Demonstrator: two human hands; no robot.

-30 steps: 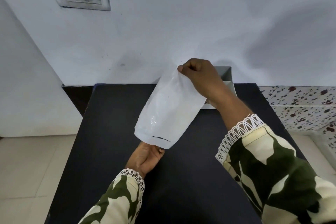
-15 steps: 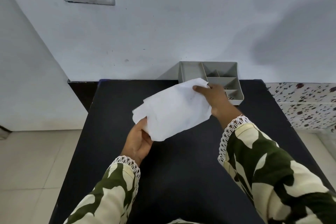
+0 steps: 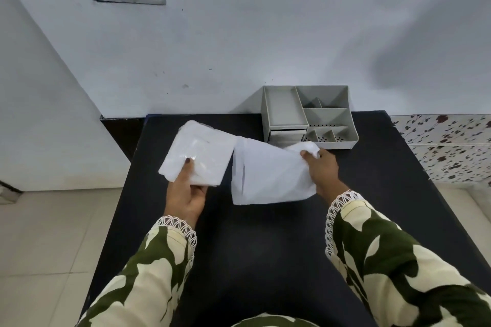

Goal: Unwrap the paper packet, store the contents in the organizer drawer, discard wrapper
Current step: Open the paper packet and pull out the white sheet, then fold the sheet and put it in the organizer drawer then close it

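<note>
the left hand point(image 3: 186, 191) pinches a flat white pouch point(image 3: 198, 152), glossy like plastic, thumb on top and fingers curled under its near edge, holding it just above the black table point(image 3: 265, 260). this pouch looks like the contents, out of the wrapper and held well to the left of the grey organizer point(image 3: 309, 117). the right hand point(image 3: 320, 170) is closed on a bunched corner of the white paper wrapper point(image 3: 268, 175), which hangs open and slack right in front of the organizer, its top edge close to the small drawer point(image 3: 287, 134) at the organizer's front left.

the drawer looks shut or nearly so, and it is hard to say for certain. that is the main risk: both hands are full, so opening it means letting go of something first. if the right hand drags the wrapper across, the loose paper could catch the organizer's front lip and shift the light box against the wall. the pouch also looks wider than the drawer front, so pushing it in flat could jam or crease it; it probably needs folding. the thumb-and-finger hold on slippery plastic is thin, and a quick swing toward the organizer could let the pouch slide out onto the table or off its left edge.
</note>
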